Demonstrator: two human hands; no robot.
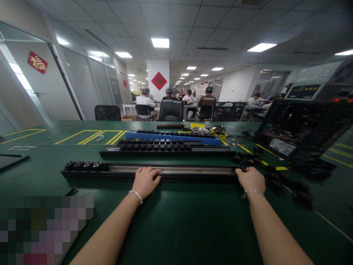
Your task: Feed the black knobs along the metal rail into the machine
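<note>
Left hand [146,182]: fingers close together, thumb apart, resting on a long black straight channel [190,177] lined with silver metal. Right hand [252,179]: fingers curled at its 3-o'clock end; whether pinching cannot be told. Small black blocks [87,166] occupy its 9-o'clock end; a long blue tray [171,137] lies beyond at 12.

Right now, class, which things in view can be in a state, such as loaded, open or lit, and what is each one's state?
Near black rail: black pieces at its left end, bare between there and the right hand.
Left hand: resting on that rail, palm down.
Right hand: fingers bent at its right end; grip unclear.
Second black rail: partly loaded, bare toward the right.
Computer case: open-sided, innards showing.
Ceiling lights: lit.
</note>
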